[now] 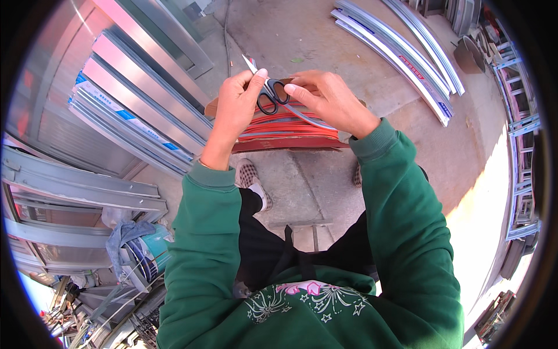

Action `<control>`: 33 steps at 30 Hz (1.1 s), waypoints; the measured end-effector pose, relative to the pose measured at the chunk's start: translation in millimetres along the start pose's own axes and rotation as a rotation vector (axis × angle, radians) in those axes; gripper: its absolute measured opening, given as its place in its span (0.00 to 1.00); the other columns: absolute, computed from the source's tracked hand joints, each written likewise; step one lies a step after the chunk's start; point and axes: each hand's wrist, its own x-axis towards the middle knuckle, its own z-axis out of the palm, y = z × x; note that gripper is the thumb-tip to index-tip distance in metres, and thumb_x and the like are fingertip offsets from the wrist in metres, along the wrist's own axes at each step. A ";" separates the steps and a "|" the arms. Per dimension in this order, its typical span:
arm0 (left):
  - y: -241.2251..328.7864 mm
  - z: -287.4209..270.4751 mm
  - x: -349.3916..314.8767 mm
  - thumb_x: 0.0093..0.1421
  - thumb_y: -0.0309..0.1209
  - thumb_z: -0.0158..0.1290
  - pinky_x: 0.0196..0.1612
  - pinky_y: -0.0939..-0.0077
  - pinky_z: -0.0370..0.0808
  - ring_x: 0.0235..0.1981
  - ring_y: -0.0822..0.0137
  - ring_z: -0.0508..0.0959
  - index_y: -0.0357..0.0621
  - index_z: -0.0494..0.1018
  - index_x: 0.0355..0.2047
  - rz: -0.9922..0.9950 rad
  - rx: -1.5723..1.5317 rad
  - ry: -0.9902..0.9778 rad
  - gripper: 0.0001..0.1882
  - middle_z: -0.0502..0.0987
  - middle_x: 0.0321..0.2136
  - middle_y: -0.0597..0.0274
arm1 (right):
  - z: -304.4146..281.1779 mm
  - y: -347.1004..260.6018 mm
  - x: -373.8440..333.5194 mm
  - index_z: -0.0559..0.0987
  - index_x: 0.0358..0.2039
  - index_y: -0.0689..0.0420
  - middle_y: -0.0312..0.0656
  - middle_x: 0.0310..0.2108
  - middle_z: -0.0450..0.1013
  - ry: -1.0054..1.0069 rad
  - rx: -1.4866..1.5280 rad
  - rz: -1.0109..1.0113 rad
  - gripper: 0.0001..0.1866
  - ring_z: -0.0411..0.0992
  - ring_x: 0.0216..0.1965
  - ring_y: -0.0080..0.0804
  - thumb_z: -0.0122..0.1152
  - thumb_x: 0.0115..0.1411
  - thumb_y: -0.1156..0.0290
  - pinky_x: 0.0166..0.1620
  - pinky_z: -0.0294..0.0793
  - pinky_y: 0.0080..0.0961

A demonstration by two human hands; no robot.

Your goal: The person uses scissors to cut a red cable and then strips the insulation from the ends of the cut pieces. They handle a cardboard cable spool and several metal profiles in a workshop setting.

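Both my hands are raised close together above a low box. My left hand (237, 99) is closed around a pair of scissors (272, 99), its thumb pressed near the blades. The blades point up and away to the left, and the two black finger rings hang toward me. My right hand (328, 99) has its fingers curled, the thumb tip at the edge of one ring; what lies inside its grip is hidden. Below the rings a thin grey strip (314, 120) runs down to the right. Orange-red strips (279, 129) lie bundled in the open cardboard box (290, 143).
Long metal profiles (148, 110) lean in a stack at the left. White wrapped profiles (395, 58) lie on the concrete floor at the far right. A blue-green bucket (152, 250) with a cloth over it stands at my lower left. A rack (522, 134) lines the right side.
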 end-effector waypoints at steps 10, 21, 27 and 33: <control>27.6 24.7 -16.0 0.71 0.30 0.58 0.40 0.79 0.81 0.33 0.73 0.82 0.33 0.80 0.46 0.078 -0.369 -0.083 0.11 0.84 0.35 0.60 | 3.9 6.8 7.6 0.80 0.28 0.70 0.62 0.34 0.77 0.207 -0.396 -0.004 0.17 0.78 0.38 0.61 0.66 0.58 0.65 0.43 0.76 0.50; 4.5 37.9 -85.3 0.66 0.38 0.65 0.44 0.76 0.79 0.41 0.71 0.80 0.28 0.73 0.56 -0.454 -0.180 -0.763 0.27 0.80 0.46 0.56 | -35.2 25.4 21.4 0.80 0.24 0.72 0.48 0.13 0.67 0.373 -0.287 0.292 0.31 0.65 0.18 0.37 0.66 0.64 0.50 0.29 0.70 0.40; -33.4 90.6 -81.3 0.64 0.66 0.57 0.55 0.66 0.74 0.59 0.63 0.73 0.29 0.58 0.68 -0.329 -0.536 -0.207 0.53 0.73 0.57 0.49 | -25.6 9.5 20.2 0.84 0.28 0.72 0.59 0.19 0.74 0.349 -0.300 0.284 0.26 0.78 0.24 0.49 0.67 0.62 0.54 0.34 0.75 0.42; -34.0 99.8 -59.0 0.66 0.62 0.58 0.53 0.73 0.71 0.55 0.70 0.74 0.35 0.67 0.63 -0.318 -0.591 -0.038 0.43 0.76 0.55 0.57 | -23.4 6.1 20.3 0.84 0.32 0.73 0.56 0.22 0.78 0.334 -0.300 0.251 0.26 0.79 0.24 0.41 0.68 0.62 0.55 0.34 0.75 0.39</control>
